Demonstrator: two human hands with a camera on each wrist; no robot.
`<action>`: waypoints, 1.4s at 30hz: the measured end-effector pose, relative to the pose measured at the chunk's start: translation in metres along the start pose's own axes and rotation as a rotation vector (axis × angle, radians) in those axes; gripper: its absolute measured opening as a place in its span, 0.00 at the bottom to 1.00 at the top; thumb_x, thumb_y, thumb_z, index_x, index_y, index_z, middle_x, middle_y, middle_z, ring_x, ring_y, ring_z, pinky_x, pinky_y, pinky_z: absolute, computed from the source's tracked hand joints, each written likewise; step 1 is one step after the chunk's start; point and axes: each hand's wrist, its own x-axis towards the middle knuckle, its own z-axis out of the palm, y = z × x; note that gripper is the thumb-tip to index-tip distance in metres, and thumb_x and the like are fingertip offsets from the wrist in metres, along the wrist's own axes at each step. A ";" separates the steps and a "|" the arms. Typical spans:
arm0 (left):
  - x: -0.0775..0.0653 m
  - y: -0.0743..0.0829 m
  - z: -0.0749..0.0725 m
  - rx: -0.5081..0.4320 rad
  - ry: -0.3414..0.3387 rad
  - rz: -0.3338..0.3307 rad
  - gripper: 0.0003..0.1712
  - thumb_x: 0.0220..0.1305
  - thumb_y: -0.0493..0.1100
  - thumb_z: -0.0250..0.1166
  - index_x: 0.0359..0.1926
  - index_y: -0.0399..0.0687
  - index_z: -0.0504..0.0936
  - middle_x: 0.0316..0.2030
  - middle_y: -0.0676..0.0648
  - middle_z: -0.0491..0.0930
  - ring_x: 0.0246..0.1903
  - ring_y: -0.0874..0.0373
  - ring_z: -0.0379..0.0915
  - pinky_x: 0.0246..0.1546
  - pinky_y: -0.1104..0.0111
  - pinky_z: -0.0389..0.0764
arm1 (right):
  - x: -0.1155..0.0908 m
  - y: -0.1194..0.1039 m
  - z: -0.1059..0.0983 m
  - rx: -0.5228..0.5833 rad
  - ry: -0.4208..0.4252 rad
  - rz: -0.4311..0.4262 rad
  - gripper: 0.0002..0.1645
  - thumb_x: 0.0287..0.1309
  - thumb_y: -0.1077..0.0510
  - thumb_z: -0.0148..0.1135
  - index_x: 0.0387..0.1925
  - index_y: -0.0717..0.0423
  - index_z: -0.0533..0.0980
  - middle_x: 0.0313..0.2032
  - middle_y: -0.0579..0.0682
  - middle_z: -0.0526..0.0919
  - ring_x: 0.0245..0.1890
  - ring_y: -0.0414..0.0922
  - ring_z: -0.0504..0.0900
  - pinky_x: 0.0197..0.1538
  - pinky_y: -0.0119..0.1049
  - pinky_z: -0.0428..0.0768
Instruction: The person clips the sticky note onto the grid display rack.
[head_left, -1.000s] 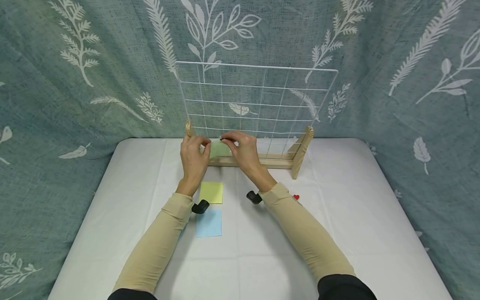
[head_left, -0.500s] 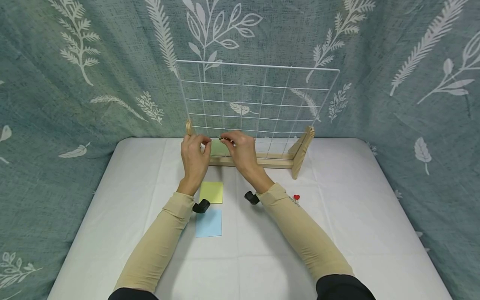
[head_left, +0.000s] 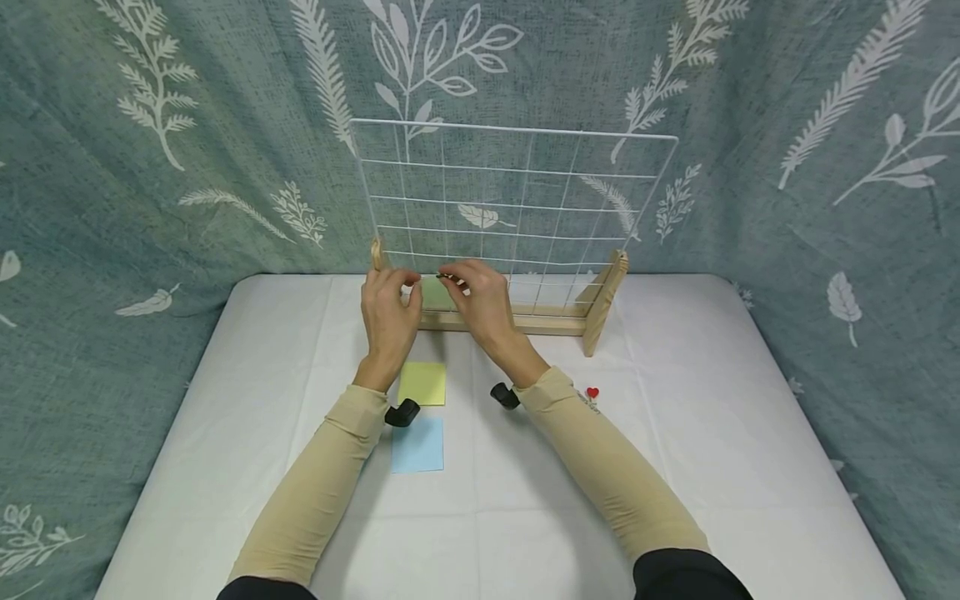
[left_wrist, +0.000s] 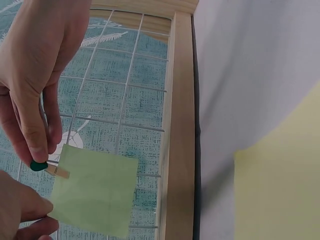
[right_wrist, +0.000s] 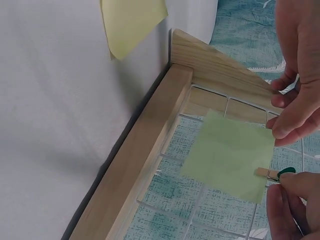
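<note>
A pale green paper note (left_wrist: 95,195) lies against the white wire grid (head_left: 517,206), near its lower left. My left hand (head_left: 388,312) pinches one corner of this note between thumb and fingertips. With thumb and fingers, my right hand (head_left: 483,304) grips a small wooden clothespin (right_wrist: 267,173) that has a dark green ornament (right_wrist: 286,171) at its handle end. The clothespin's tip overlaps the note's upper edge, right by a grid wire. In the head view the fingers mostly hide the clothespin.
Wooden feet (head_left: 604,304) and a base bar (head_left: 551,325) carry the grid. A yellow note (head_left: 422,383) and a blue note (head_left: 417,446) lie on the white table (head_left: 697,400), between the forearms. Beside the right sleeve is a small red heart (head_left: 592,392). A patterned curtain (head_left: 750,208) hangs behind.
My right forearm has shifted slightly left, showing more of the spot by the red heart. Both hands keep their pinch at the green note's edge.
</note>
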 end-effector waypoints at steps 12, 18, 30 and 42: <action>-0.007 -0.006 -0.007 -0.065 0.049 -0.020 0.05 0.64 0.30 0.69 0.40 0.36 0.88 0.40 0.38 0.83 0.40 0.43 0.73 0.46 0.52 0.74 | -0.005 -0.001 -0.008 0.055 0.010 0.040 0.13 0.63 0.71 0.70 0.49 0.64 0.87 0.44 0.58 0.90 0.40 0.50 0.91 0.43 0.36 0.89; -0.012 -0.009 -0.010 -0.062 0.046 -0.043 0.03 0.65 0.30 0.68 0.38 0.36 0.88 0.39 0.39 0.83 0.40 0.43 0.72 0.47 0.52 0.73 | -0.010 -0.001 -0.012 0.062 0.022 0.048 0.13 0.63 0.71 0.70 0.49 0.64 0.87 0.42 0.58 0.91 0.39 0.51 0.91 0.42 0.37 0.89; -0.021 -0.012 -0.012 -0.066 0.055 -0.057 0.05 0.62 0.29 0.69 0.40 0.34 0.87 0.38 0.37 0.84 0.41 0.41 0.74 0.47 0.51 0.74 | -0.026 0.000 -0.019 0.058 -0.001 0.079 0.13 0.64 0.69 0.70 0.50 0.63 0.87 0.43 0.57 0.90 0.39 0.50 0.90 0.42 0.36 0.89; -0.033 -0.011 -0.017 -0.047 0.028 -0.079 0.03 0.63 0.31 0.70 0.38 0.35 0.87 0.36 0.38 0.84 0.38 0.42 0.73 0.42 0.53 0.75 | -0.044 0.003 -0.033 0.023 -0.035 0.118 0.12 0.63 0.68 0.72 0.48 0.64 0.88 0.41 0.58 0.91 0.36 0.50 0.90 0.43 0.39 0.89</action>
